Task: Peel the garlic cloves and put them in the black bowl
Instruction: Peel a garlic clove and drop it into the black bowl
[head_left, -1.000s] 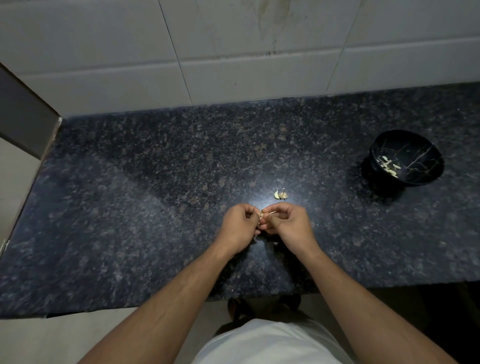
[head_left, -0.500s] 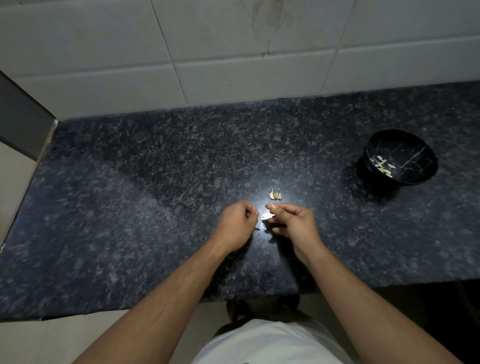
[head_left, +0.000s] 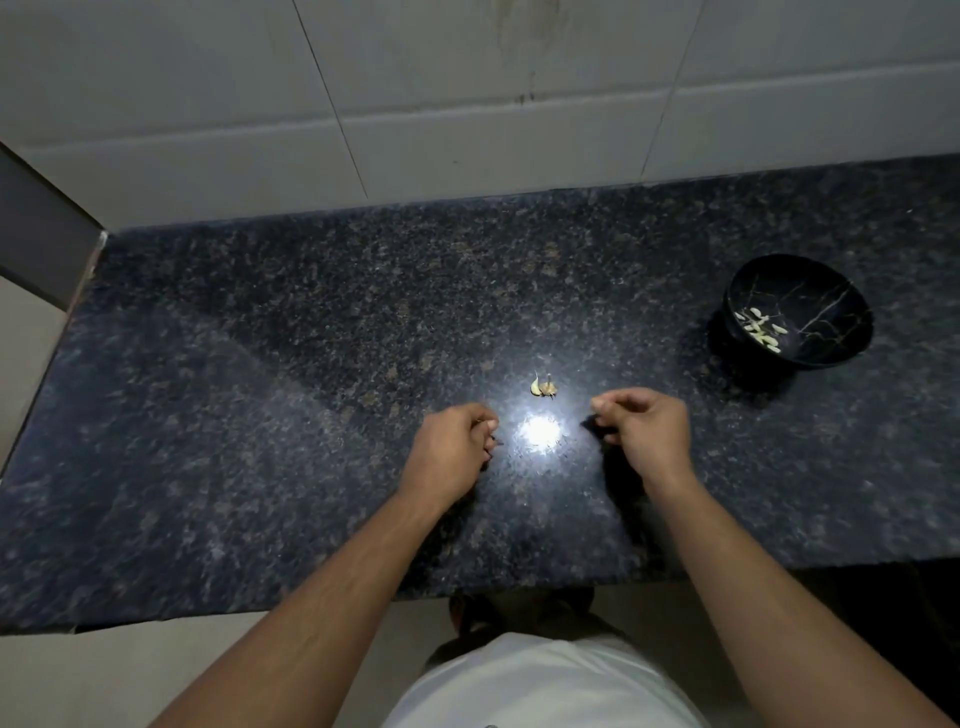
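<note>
Unpeeled garlic cloves (head_left: 544, 387) mid-counter; black bowl (head_left: 797, 312) holding peeled cloves (head_left: 759, 331)

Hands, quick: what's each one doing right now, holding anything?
Left hand: fingers curled; whether it holds anything cannot be told.
Right hand: fingers curled with tips together; anything pinched there is too small to tell.

No readable text, label, brand, number or sign showing anywhere in head view.
</note>
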